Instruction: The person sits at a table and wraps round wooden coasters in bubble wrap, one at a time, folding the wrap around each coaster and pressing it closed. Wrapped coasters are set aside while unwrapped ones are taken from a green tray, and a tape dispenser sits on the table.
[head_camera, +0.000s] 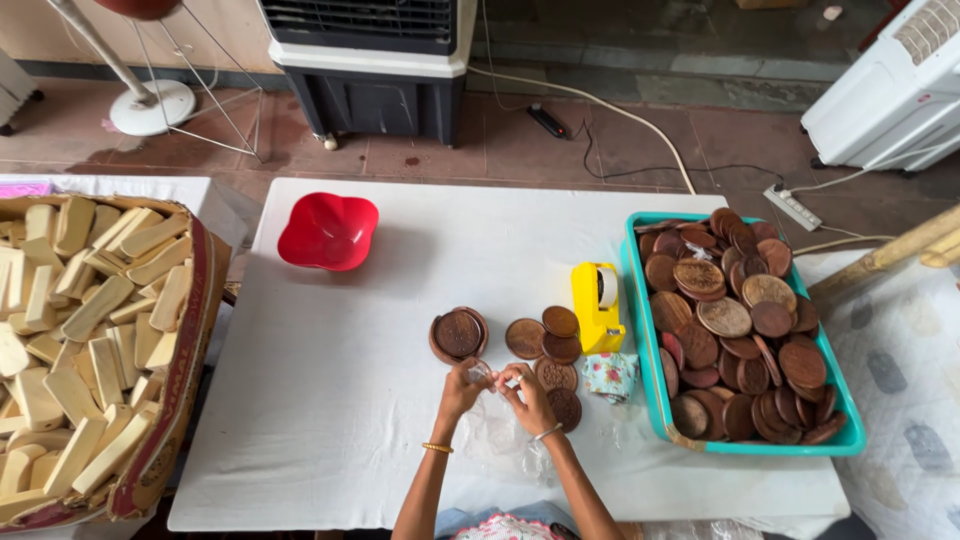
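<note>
Several wooden discs flank hands.

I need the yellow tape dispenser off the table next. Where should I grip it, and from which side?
Judging by its pose, grip the yellow tape dispenser across its narrow body, fingers on its two long flat sides, coming from above. It stands upright on the white table. The teal tub crowds its right side and brown discs lie left, so a sideways approach looks tight.
</note>
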